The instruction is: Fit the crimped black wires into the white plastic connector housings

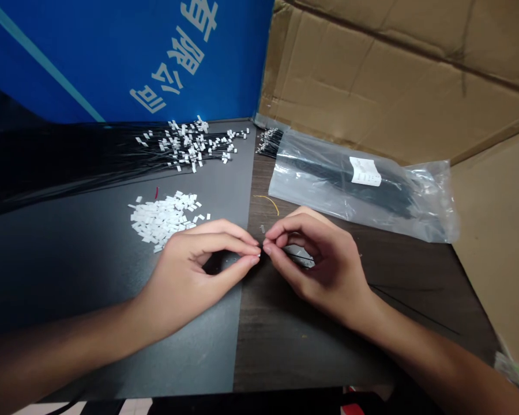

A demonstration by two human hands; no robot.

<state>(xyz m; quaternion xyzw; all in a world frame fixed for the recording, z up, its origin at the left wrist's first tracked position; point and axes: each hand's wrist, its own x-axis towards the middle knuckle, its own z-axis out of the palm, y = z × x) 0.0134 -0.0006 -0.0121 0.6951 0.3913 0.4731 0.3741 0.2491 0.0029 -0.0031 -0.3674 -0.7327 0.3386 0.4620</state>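
In the middle of the table my left hand (194, 271) pinches a tiny white connector housing (259, 255), of which only a sliver shows at the fingertips. Just to its right, my right hand (324, 265) has thumb and index finger pressed together on a thin black wire (415, 309). The wire passes under the palm and trails out to the right. Both sets of fingertips nearly meet; whether wire and housing touch is hidden. Beyond my left hand lies a loose pile of white connector housings (162, 222).
At the back left, a bundle of black wires (112, 150) ends in white housings (192, 147). A clear plastic bag (320, 178) of black wires lies back right. A yellow wire scrap (270, 202) is near my right hand. Blue panel (112, 57) and cardboard (372, 86) wall the back.
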